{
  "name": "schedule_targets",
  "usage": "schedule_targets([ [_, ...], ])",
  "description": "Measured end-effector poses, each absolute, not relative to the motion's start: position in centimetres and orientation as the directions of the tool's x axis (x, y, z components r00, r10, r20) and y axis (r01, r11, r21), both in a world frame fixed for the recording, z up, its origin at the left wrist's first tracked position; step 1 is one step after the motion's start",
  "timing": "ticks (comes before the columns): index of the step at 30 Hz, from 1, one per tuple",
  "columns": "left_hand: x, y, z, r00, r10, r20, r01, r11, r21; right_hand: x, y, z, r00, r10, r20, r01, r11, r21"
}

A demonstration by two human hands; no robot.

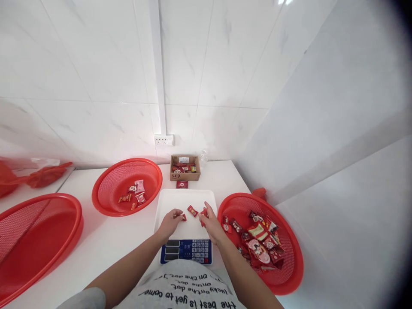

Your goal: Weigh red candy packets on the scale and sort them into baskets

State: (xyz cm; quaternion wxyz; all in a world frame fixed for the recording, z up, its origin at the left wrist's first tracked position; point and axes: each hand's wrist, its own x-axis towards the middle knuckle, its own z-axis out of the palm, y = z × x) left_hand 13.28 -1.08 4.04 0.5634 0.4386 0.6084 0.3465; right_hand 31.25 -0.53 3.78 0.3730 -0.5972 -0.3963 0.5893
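Note:
Over the white tray of a weighing scale, my left hand pinches a small red wrapped candy. My right hand is at the tray's right side, its fingers closed around another red wrapped candy, partly hidden by the fingers. Between the two hands a red and gold candy lies on the tray. The scale's blue keypad panel faces me, just below my wrists.
A red basket of mixed red packets stands at right. Another red basket at left holds several candies; a third red basket is nearer. Behind the scale are a cardboard box of packets and a single red packet.

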Motion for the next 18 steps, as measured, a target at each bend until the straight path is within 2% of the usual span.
schedule_targets([
  [9,13.4,-0.9,2.8,0.121,0.972,-0.202,0.454,0.127,0.882,32.3,-1.1,4.1,-0.029,0.953,-0.301,0.004,-0.301,-0.954],
  [14,13.0,-2.0,2.5,0.186,0.968,-0.172,0.547,0.043,0.836,36.4,-2.1,3.2,0.189,0.969,-0.157,0.283,-0.207,-0.937],
  [16,12.7,-2.7,2.4,0.210,0.962,-0.176,0.604,0.014,0.797,39.3,-2.9,2.1,0.264,0.957,-0.117,0.407,-0.221,-0.887],
  [18,12.4,-3.3,2.3,0.227,0.958,-0.173,0.653,-0.018,0.757,42.4,-4.1,0.8,0.258,0.955,-0.147,0.546,-0.270,-0.793],
])
